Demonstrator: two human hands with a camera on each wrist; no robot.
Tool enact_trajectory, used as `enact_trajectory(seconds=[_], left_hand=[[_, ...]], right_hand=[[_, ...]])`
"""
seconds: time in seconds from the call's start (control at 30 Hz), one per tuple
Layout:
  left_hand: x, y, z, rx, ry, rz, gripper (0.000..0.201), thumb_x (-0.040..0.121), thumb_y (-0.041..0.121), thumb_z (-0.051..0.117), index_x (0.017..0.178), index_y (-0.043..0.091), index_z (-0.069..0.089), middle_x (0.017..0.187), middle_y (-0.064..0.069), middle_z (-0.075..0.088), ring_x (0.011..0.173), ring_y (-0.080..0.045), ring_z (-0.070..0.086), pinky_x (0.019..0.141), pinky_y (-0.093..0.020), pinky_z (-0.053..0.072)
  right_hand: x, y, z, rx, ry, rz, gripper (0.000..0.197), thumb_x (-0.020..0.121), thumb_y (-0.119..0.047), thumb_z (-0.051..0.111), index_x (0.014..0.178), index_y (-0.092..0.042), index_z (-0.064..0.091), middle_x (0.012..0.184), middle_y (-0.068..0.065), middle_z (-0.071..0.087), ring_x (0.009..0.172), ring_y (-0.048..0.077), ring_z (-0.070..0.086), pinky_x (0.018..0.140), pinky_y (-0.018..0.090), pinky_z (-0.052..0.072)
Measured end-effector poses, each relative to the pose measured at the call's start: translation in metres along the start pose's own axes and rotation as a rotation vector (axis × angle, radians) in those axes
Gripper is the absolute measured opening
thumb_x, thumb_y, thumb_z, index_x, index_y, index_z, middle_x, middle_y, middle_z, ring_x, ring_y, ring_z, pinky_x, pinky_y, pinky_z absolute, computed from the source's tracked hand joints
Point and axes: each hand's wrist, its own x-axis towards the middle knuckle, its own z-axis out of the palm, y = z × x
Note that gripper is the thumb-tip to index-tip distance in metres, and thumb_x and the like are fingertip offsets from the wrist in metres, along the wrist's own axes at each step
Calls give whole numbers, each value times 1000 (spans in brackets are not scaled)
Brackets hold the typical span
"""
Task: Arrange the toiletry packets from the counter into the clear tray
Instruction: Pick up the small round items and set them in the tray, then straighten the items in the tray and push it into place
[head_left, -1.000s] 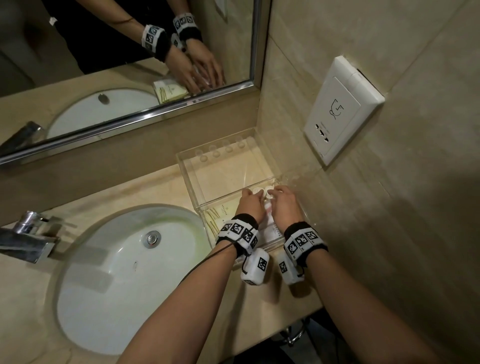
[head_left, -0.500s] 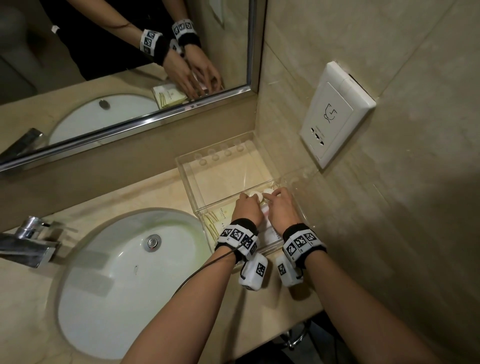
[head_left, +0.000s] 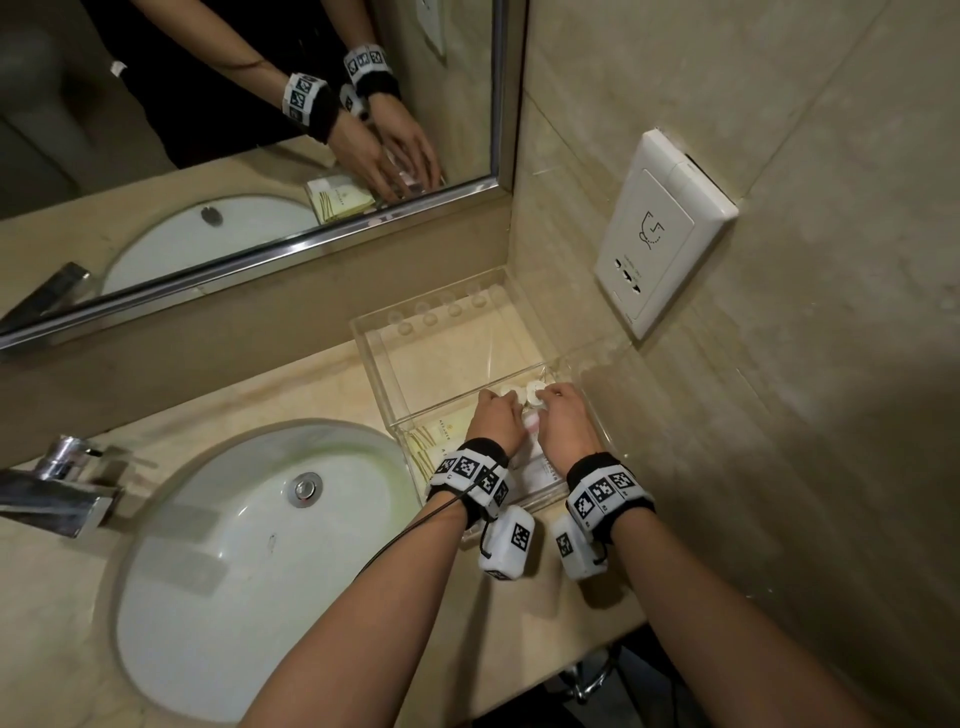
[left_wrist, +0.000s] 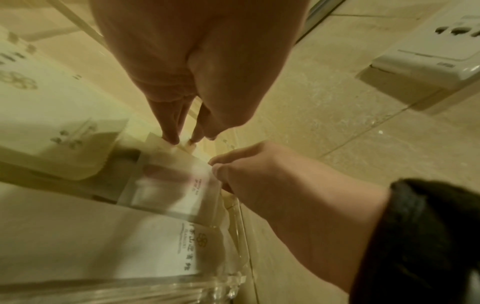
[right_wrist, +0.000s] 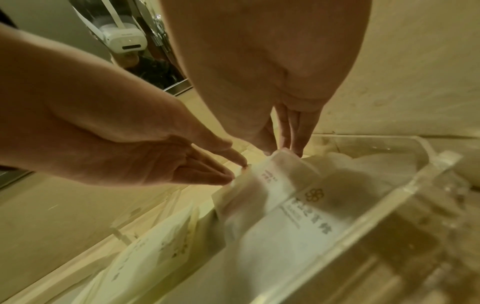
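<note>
**Both hands on one clear packet inside the tray**

Left grip: the left hand (head_left: 496, 423) is inside the clear tray (head_left: 387, 364), its fingers (right_wrist: 221, 174) straight and held together, tips touching the left edge of a small clear packet (left_wrist: 172, 185). Nothing is clasped; the grip is released and only touches. In the left wrist view the fingertips (left_wrist: 170, 137) point down onto the packet's far corner.

Right grip: the right hand (head_left: 563, 423) is just beside the left, also inside the tray. In the left wrist view its thumb and forefinger close on the packet's right edge, so this grip is grasping the packet by a pinch. The right wrist view shows the other fingers (right_wrist: 298, 131) extended downward behind the packet.

The packet is tilted, its far end raised, and lies over a larger white packet (right_wrist: 293, 232) printed with a gold flower mark and dark characters. Round white pads (head_left: 532, 388) lie at the tray's far right, just beyond the fingertips. Cream packets with a stem pattern (head_left: 431, 441) lie in the tray's left part.

The tray stands on the beige worktop (head_left: 322, 379) in the corner, between the basin (head_left: 249, 571) and the side wall. A white wall socket (head_left: 660, 234) is mounted above it. A mirror (head_left: 234, 130) runs along the back wall, and a chrome tap (head_left: 57, 488) stands left of the basin.
</note>
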Motion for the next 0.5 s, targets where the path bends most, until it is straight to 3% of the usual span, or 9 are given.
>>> enact_trajectory(seconds=[0.13, 0.3, 0.4, 0.5], left_hand=[[0, -1, -2, -18, 8, 0, 32, 100, 15, 34, 114, 1, 59, 119, -22, 50, 99, -35, 58, 92, -32, 41], [0, 0, -1, -59, 43, -13, 29, 99, 13, 36, 101, 0, 61, 99, -17, 48, 83, -31, 56, 88, -31, 46], [-2, 2, -1, -50, 39, -31, 30, 100, 14, 35, 105, -1, 61, 113, -20, 48, 95, -35, 58, 83, -28, 40], [-4, 1, -2, -77, 33, -29, 30, 100, 13, 35, 105, -2, 61, 117, -24, 50, 96, -36, 58, 82, -29, 39]], right_hand=[[4, -2, 0, -34, -2, -11, 40, 94, 4, 46, 133, 2, 54, 146, 13, 44, 125, 28, 52, 108, 34, 41], [4, -2, 1, -53, 17, -10, 41, 93, 4, 48, 133, 0, 53, 145, 13, 46, 126, 27, 52, 107, 34, 42], [6, -5, -1, -40, -9, -7, 39, 94, 4, 48, 132, 0, 53, 141, 15, 49, 124, 29, 53, 105, 34, 42], [7, -7, -3, -25, -18, 4, 36, 95, 2, 47, 131, 1, 53, 138, 17, 50, 123, 30, 53, 104, 33, 40]])
